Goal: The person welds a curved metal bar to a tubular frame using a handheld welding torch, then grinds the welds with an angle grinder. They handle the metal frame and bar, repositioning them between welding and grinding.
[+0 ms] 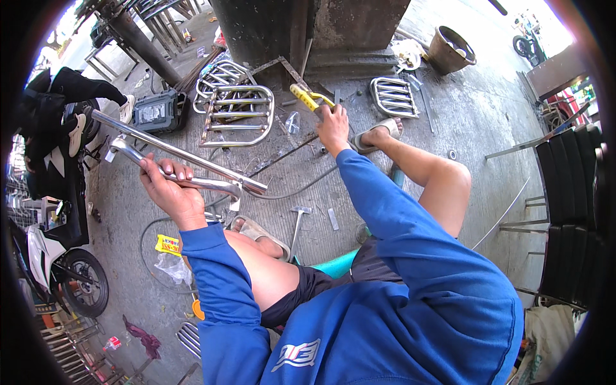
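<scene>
My left hand (173, 192) is closed round the lower rail of a shiny bent tube frame (218, 184). Its long straight upper tube (173, 151) slants from the left down toward the middle, off the floor. With its arm reaching forward, my right hand (334, 130) grips a yellow tool (305, 97) with a lever, resembling a welding electrode holder; my fingers hide part of it. A thin dark rod or line (282, 156) runs from near that hand toward the tube frame. On the concrete between my feet lie a small hammer (298, 228) and a flat metal strip (333, 219).
Barred chrome frames (237, 114) are heaped ahead, with another barred frame (394, 97) farther right. A dark toolbox (156, 112), a bucket (451, 50) and a cable (308, 187) are around. A motorbike (61, 263) and a person's foot (127, 108) show left; stacked black chairs (564, 212) stand right.
</scene>
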A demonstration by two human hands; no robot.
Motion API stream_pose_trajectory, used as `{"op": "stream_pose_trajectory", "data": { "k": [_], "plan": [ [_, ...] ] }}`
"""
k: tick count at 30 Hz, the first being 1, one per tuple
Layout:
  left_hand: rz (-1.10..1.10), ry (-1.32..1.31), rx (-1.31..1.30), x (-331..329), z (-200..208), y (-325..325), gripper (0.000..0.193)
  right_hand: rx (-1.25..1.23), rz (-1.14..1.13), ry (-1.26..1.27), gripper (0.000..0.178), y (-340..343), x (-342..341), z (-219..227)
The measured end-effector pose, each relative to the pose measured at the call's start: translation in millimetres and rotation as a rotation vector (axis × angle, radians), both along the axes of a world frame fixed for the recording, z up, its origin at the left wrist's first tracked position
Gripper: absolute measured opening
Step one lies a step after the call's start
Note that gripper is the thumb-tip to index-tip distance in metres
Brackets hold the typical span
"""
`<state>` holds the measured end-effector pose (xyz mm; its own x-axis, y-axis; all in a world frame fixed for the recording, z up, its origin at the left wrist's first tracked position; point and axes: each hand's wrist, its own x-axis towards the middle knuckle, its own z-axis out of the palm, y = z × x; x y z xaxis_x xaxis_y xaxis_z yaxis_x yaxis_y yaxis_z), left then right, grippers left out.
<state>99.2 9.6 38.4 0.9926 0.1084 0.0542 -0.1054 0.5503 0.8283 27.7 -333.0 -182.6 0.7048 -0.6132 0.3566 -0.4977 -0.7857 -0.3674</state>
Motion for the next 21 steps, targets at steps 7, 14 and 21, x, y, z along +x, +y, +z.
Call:
{"op": "stream_pose_trajectory", "data": {
  "k": [7, 14, 21],
  "plan": [
    [0.025, -0.013, -0.009, 0, 1, 0, 0.037, 0.175, 0.095, -0.082, 0.053, -9, -15, -13],
    [0.039, -0.003, -0.010, -2, -1, -7, 0.039, 0.214, 0.060, -0.051, 0.056, 10, -8, -12],
    [0.022, 0.016, -0.024, 1, -2, -6, 0.036, 0.266, 0.124, -0.149, 0.057, 10, -27, -1]
  ]
}}
